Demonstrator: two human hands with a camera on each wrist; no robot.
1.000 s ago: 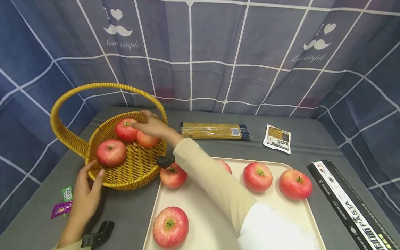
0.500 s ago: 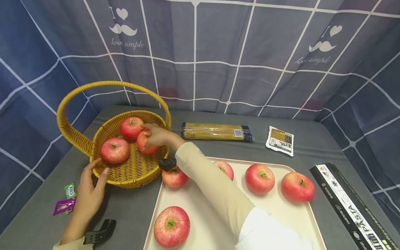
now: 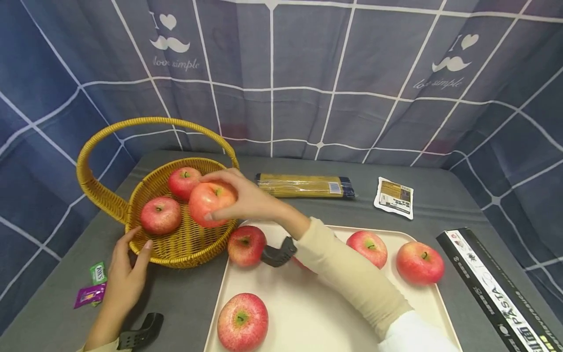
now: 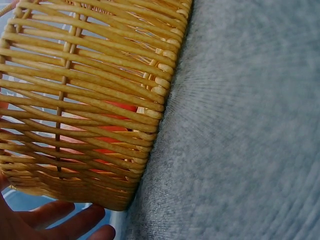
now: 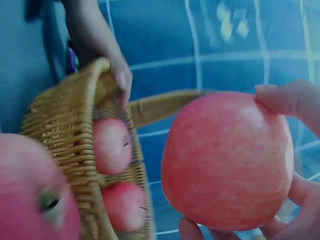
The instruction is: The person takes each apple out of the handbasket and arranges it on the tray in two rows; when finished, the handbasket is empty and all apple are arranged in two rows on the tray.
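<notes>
My right hand (image 3: 252,200) holds a red apple (image 3: 206,203) between thumb and fingers, raised over the right rim of the yellow wicker basket (image 3: 178,260). In the right wrist view, this apple (image 5: 227,165) is seen apart from the basket wall (image 5: 60,125). Two other apples, one nearer (image 3: 160,215) and one farther back (image 3: 184,182), lie inside the basket. My left hand (image 3: 125,276) grips the basket's near-left rim. The left wrist view shows its fingers (image 4: 75,220) outside the woven wall, close to its lower edge.
A cream tray (image 3: 308,313) bears several apples, one beside the basket (image 3: 247,246); my right sleeve partly hides another. Behind lie a spaghetti pack (image 3: 303,186) and a white-edged packet (image 3: 394,198). A long pasta box (image 3: 497,288) is at right, small wrapped sweets (image 3: 90,294) at left.
My right hand has closed round the apple at the basket's right side and lifted it up and toward me. The left hand stays at the rim.
</notes>
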